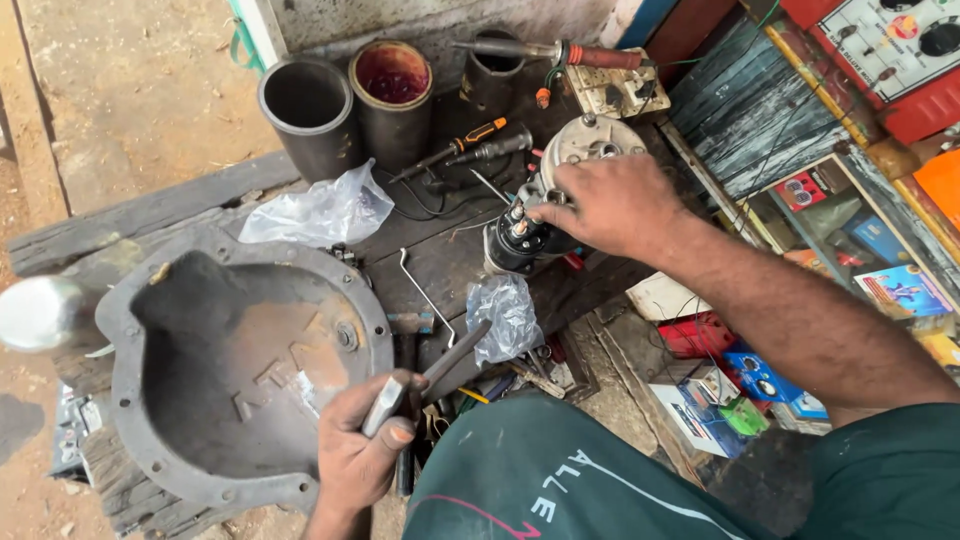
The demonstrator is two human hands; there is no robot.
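Observation:
My right hand (612, 205) rests on a black and silver starter motor (545, 215) that lies on the dark wooden bench, its fingertips on the small terminals at the black end. My left hand (362, 445) is low at the front, closed around a flat metal tool (425, 382), a dark bar with a silvery end, held next to a large rusty cast-iron housing (150, 310).
Several dark metal cylinders (310, 110) stand at the back. A screwdriver (455, 145), a soldering iron (560, 52), two crumpled plastic bags (325, 210), a thin bent rod (425, 295), a silver cylinder (35, 312) and boxes at right (740, 385) surround the bench.

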